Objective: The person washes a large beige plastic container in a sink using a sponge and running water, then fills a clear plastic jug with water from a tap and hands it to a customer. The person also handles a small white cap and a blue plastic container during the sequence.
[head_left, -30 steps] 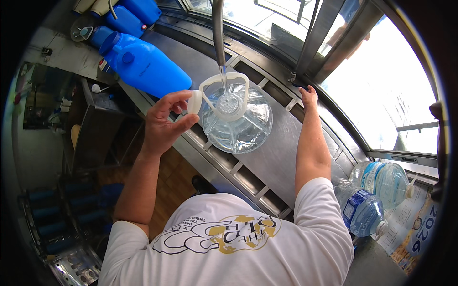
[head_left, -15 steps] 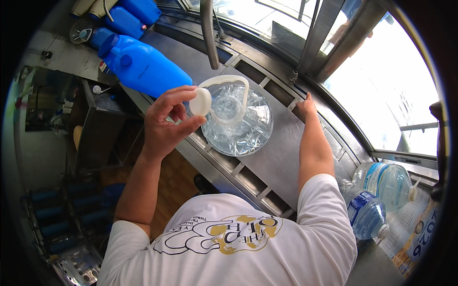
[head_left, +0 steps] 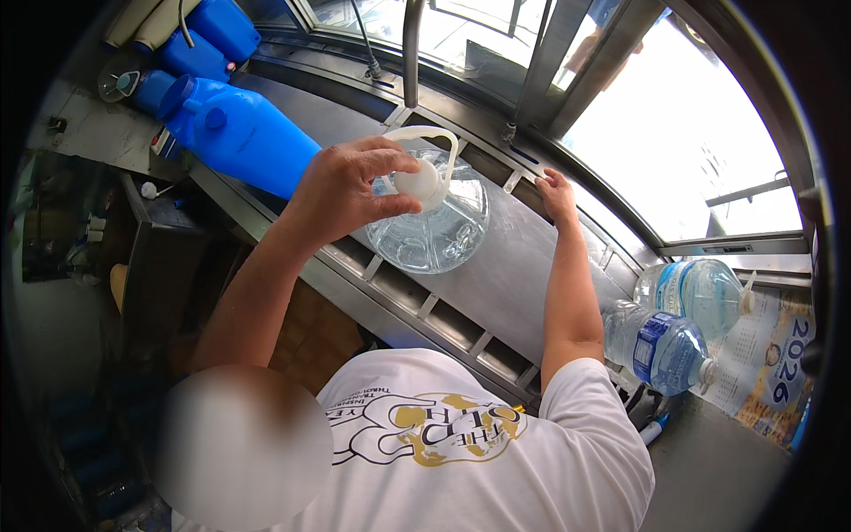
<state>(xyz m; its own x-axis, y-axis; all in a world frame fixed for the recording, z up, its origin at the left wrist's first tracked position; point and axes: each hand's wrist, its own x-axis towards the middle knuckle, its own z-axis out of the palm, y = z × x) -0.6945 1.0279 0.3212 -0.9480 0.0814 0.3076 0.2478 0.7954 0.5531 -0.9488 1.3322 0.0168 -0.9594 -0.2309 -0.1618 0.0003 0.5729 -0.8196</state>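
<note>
A big clear water jug (head_left: 434, 239) stands upright on the steel counter, and a white carrying loop (head_left: 452, 151) rises from its neck. Over its mouth, my left hand (head_left: 350, 186) pinches a round white cap (head_left: 418, 179) between thumb and fingers. The cap sits at the neck; whether it is seated on the thread I cannot tell. Further right, my right hand (head_left: 557, 197) is at the counter's far edge by the window, fingers apart and nothing in them. Beside my left wrist lies a blue jerrycan (head_left: 244, 129).
Slotted channels run along both sides of the steel counter (head_left: 505, 257). A metal pipe (head_left: 411, 58) stands beyond the jug. Two water bottles, one wide (head_left: 696, 288) and one blue-labelled (head_left: 660, 344), lie at right near a printed sheet (head_left: 769, 355). More blue cans (head_left: 199, 40) fill the far left.
My left hand has brought the cap rightward from beside the jug's neck onto its mouth. My right hand's fingers have loosened at the counter edge. The whole view has shifted slightly.
</note>
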